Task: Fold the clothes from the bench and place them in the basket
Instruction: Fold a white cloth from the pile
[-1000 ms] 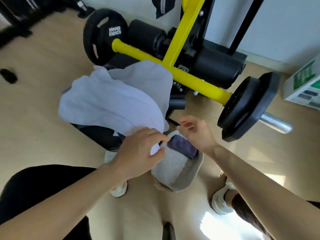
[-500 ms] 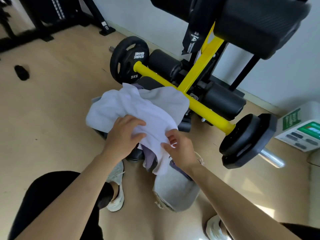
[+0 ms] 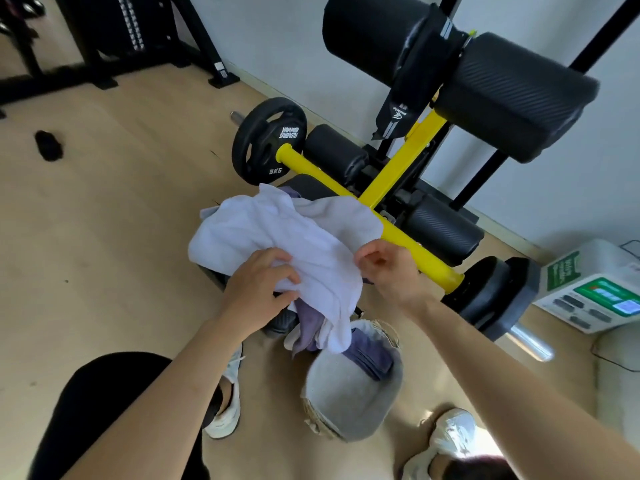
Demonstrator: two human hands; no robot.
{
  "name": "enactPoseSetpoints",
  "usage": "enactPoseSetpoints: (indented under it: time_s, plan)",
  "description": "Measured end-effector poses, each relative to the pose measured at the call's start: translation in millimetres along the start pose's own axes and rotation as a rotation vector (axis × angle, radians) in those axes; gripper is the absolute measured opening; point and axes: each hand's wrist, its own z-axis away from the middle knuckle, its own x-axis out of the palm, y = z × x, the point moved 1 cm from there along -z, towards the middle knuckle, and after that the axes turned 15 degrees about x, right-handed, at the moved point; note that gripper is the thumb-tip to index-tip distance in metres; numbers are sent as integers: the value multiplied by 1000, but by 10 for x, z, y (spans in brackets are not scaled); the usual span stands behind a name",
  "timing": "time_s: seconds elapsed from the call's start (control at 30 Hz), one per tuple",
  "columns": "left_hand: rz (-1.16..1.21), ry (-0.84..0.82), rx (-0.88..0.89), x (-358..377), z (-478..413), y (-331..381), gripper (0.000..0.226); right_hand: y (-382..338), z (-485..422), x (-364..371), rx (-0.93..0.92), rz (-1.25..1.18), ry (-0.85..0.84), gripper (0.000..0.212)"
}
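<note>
A person clearing laundry at a gym bench (image 3: 311,187) works a white garment (image 3: 277,230), which lies crumpled over the seat pad with one corner drooping toward the mouth of the lined wicker basket (image 3: 346,410) on the floor just below. The left hand (image 3: 258,285) has its fingers curled into the near side of the cloth, bunching it; the right hand (image 3: 391,271) pinches the far edge between thumb and fingertips, close to the yellow crossbar (image 3: 398,237). A lilac cloth (image 3: 308,320) hangs from beneath the white one, and a folded grey-purple piece (image 3: 372,358) already sits against the basket's far wall.

The step in hand appears to be lifting the white garment free to fold it. Done well, that probably means trading the left hand's bunched grip for a pinch on a matching edge or corner, so both hands hold the same hem and the fabric can hang flat. The lift should go up and toward the body, clear of the crossbar and the weight plate (image 3: 268,140), where a loose edge could snag. The lilac cloth may ride up with it; a short shake, or a pause to part the two, should leave it on the bench. The drooping corner is best gathered before it drags across the basket's contents.
</note>
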Motion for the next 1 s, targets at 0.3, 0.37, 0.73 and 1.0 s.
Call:
enactPoseSetpoints:
  time_s: [0.3, 0.37, 0.73, 1.0]
  plan:
    - [-81, 114, 123, 16, -44, 0, 13, 288, 391, 597, -179, 345, 29, 37]
    - [-98, 161, 191, 21, -48, 34, 21, 307, 402, 627, -183, 407, 57, 41]
    - [170, 346, 111, -75, -177, 320, 28, 299, 433, 497, -101, 342, 100, 45]
    - [319, 248, 48, -204, -123, 347, 31, 289, 406, 413, 57, -60, -53, 17]
